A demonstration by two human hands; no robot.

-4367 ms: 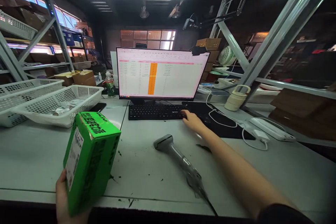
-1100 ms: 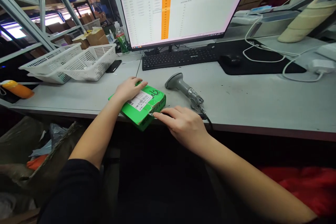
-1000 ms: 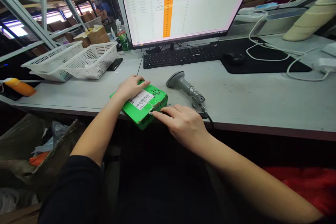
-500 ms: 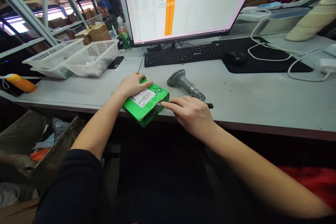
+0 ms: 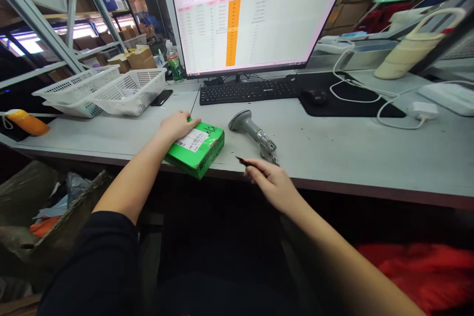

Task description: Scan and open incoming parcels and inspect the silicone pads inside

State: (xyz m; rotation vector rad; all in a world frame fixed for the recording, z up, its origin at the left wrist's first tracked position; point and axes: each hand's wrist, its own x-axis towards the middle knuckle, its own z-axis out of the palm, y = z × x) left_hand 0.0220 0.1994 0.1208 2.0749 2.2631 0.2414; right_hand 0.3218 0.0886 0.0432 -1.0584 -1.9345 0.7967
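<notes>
My left hand (image 5: 175,126) grips a green cardboard box (image 5: 196,158) at its far left side, with the thumb lying across the top. The box rests at the desk's front edge, its near corner jutting over. On its upper face are a white barcode label (image 5: 192,140) and black handwriting. My right hand (image 5: 267,177) is closed around a slim black utility knife (image 5: 242,161), its tip pointing left toward the box, apart from it. Most of the knife's handle is hidden in the fingers. Just beyond that hand lies a grey barcode scanner (image 5: 252,131).
A monitor (image 5: 281,19) stands behind a black keyboard (image 5: 248,91). The mouse (image 5: 314,97) sits on a dark mat, crossed by a white cable (image 5: 355,94). White baskets (image 5: 129,91), a phone (image 5: 162,98) and a bottle (image 5: 174,63) are at the left. The desk edge runs close in front.
My right hand has drawn the knife away from the box's near end, to the right. My left hand still holds the box. The view has shifted slightly.
</notes>
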